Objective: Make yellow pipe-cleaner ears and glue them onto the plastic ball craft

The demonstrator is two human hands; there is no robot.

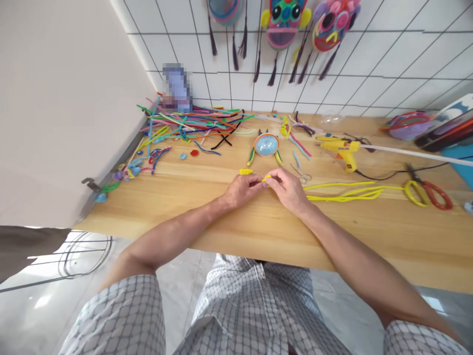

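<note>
Pinches a yellow piece [266, 178] of pipe cleaner between both sets of fingertips, above the middle of the bench [258, 236], nearer its front edge than its back. Clamps on one end with the left hand [242, 190], fingers curled in and closed on it. Clamps on the other end with the right hand [290, 190], thumb and forefinger closed likewise. Holds the two hands almost knuckle to knuckle, with only a short yellow stretch showing between them. Cannot tell whether the wrists touch the wood or hang just above it.

Shows a second yellow bit [246, 171] lying on the wood just beyond the left hand. Shows, further toward the back edge, a blue dome [266, 144] ringed in orange, with yellow-green legs. Has small scissors [302, 176] just beyond the right hand, and long yellow pipe cleaners [347, 193] stretched toward the right edge, ending near red-and-yellow cutters [428, 192]. Has a yellow glue gun [342, 150] behind those, and a heap of coloured pipe cleaners [192, 123] toward the back left corner. Shows bright tasselled masks [284, 22] hanging on the tiled wall behind.
</note>
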